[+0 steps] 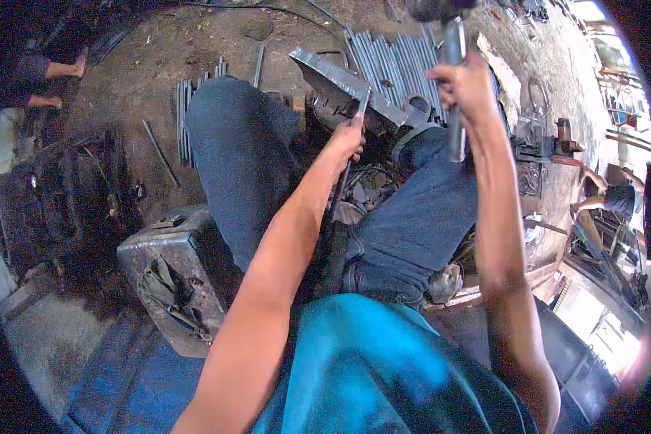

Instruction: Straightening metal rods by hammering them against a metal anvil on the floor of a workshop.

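Observation:
My left hand [349, 139] is closed around a thin metal rod [366, 100]. The rod's upper end rests at or just above the edge of a flat-faced metal anvil [347, 85], and its lower part runs down between my knees. To the right, my right hand [469, 90] grips the pale metal handle of a hammer [456, 134]. The dark hammer head [441, 7] is blurred and partly cut off by the top edge. A short pipe-like ring [417, 110] sits at the anvil's right end, close to my right knee.
Several grey rods [394, 65] lie side by side beyond the anvil, with more [184, 123] left of my knee. A worn metal box [166, 278] holding tools stands at my left. Another person's feet [65, 69] show far left; another person [618, 195] is far right.

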`<action>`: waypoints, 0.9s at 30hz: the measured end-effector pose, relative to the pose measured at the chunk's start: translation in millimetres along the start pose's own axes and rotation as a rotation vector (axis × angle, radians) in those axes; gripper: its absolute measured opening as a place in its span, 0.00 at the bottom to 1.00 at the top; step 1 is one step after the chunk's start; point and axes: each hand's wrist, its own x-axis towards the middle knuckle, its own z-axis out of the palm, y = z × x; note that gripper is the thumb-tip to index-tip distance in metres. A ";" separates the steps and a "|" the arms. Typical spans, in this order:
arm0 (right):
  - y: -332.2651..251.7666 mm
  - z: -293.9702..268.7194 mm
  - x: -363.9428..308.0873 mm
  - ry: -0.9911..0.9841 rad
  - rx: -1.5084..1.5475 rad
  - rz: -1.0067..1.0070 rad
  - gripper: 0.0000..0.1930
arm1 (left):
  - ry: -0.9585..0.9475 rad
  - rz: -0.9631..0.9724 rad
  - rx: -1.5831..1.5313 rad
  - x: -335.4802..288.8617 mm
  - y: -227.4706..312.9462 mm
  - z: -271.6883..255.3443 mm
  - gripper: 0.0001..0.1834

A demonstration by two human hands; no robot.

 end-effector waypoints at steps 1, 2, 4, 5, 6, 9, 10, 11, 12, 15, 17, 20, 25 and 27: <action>-52.1 -3.8 -8.9 0.097 0.124 0.058 0.11 | -0.007 -0.004 0.001 -0.9 1.0 1.5 0.24; -80.9 -12.2 -11.4 0.070 0.131 -0.027 0.09 | -0.002 -0.027 0.013 0.1 1.0 1.5 0.24; -120.2 -20.7 -15.4 0.076 0.170 -0.113 0.06 | -0.044 -0.061 -0.005 6.2 -0.9 -3.0 0.27; -132.9 -21.5 -17.0 0.115 0.198 -0.121 0.08 | -0.048 -0.068 -0.006 8.6 -0.7 -2.3 0.27; -135.1 -21.6 -16.1 0.081 0.364 -0.145 0.11 | -0.068 -0.092 -0.037 10.7 -1.1 -1.6 0.27; -86.5 -16.2 -2.3 -0.080 0.529 -0.147 0.08 | -0.057 -0.125 -0.074 10.7 -5.2 -6.8 0.29; -67.5 0.5 -12.9 0.033 0.260 -0.124 0.08 | -0.083 -0.133 -0.096 11.5 -5.8 -7.0 0.29; -9.0 4.1 -5.9 0.048 -0.028 -0.224 0.04 | -0.120 -0.138 -0.112 12.4 -4.1 -2.6 0.29; 34.0 18.3 -12.0 0.191 -0.473 -0.526 0.02 | -0.135 -0.142 -0.104 15.7 -2.6 4.3 0.29; 109.8 57.0 -35.2 -0.026 -0.451 0.326 0.14 | 0.003 0.011 0.133 13.9 -2.2 4.7 0.40; 110.9 80.2 -10.5 0.023 -0.705 -0.053 0.12 | 0.229 0.119 0.261 52.3 -36.4 -31.0 0.45; 76.2 49.1 -30.2 -0.132 0.317 0.653 0.10 | -0.016 0.027 0.050 34.3 -44.7 -17.5 0.37; -6.2 -1.8 -28.7 -0.088 0.437 0.287 0.12 | 0.138 0.196 0.148 -2.9 -0.9 23.3 0.25; -47.9 -9.5 -25.9 -0.121 0.421 0.107 0.12 | 0.139 0.246 0.259 10.8 -9.4 8.6 0.26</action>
